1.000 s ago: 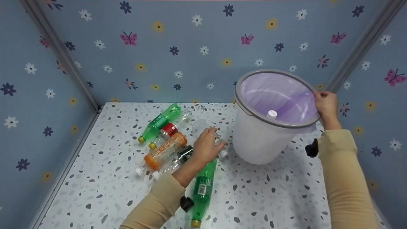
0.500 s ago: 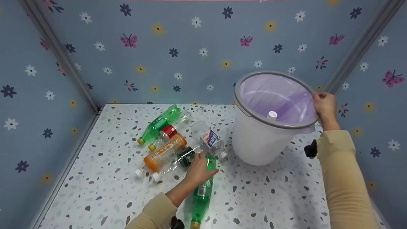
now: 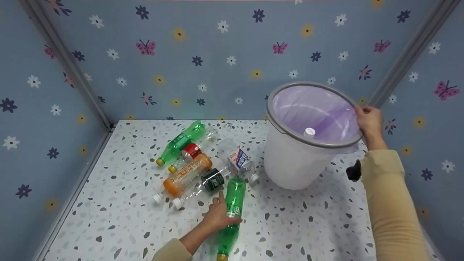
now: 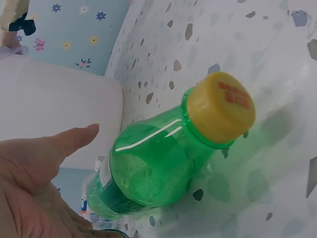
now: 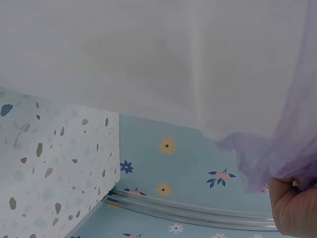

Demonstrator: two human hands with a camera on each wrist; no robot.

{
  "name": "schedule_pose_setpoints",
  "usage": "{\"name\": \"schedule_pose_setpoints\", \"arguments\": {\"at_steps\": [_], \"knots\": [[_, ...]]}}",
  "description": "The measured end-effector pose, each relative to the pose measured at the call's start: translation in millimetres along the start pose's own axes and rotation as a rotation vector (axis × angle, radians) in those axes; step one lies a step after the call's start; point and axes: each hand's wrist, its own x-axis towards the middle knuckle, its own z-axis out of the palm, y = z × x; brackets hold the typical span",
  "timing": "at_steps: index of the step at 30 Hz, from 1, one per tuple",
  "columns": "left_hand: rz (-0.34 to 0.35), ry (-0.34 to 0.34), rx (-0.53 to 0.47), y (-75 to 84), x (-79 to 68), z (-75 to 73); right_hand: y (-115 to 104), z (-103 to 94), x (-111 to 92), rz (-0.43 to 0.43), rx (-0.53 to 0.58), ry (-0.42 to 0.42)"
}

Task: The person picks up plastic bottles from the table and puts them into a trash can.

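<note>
In the head view my left hand is at a green plastic bottle with a yellow cap, lying cap-end toward me. The thumb reaches across the bottle while the fingers are spread along its left side. Seen from the left wrist, the hand has its thumb held out straight, beside the bottle; whether skin touches plastic is unclear. My right hand pinches the grey rim of a white trash bin, tilted and lined with a purple bag. Inside, a white bottle cap shows.
Left of the bin lie several empty bottles: another green bottle, a red-labelled one, an orange-labelled one, a black-labelled one and a blue-and-white-labelled one. Flowered walls enclose the speckled table.
My left hand has come back toward me, from above the blue-and-white-labelled bottle to the near green bottle. The right hand keeps its place on the bin's rim.
</note>
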Motion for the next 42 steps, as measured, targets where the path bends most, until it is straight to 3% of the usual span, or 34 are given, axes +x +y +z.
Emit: {"name": "schedule_pose_setpoints", "arguments": {"at_steps": [5,12,23,34,42], "knots": [[0.050,-0.020,-0.039,-10.9,-9.0,4.7,1.7,0.1,0.5,0.003,-0.004,0.009],[0.038,-0.083,-0.068,-19.5,-15.4,10.9,3.5,1.4,-0.1,0.009,0.004,0.009],[0.051,-0.068,-0.126,-20.7,-18.1,19.3,4.0,1.1,-1.0,0.022,0.019,-0.012],[0.055,-0.099,-0.217,-30.0,-21.5,15.2,2.6,1.9,0.3,-0.047,-0.055,0.054],[0.088,-0.067,-0.256,-28.5,-25.0,6.1,2.0,1.5,1.5,-0.011,-0.011,0.034]]}}
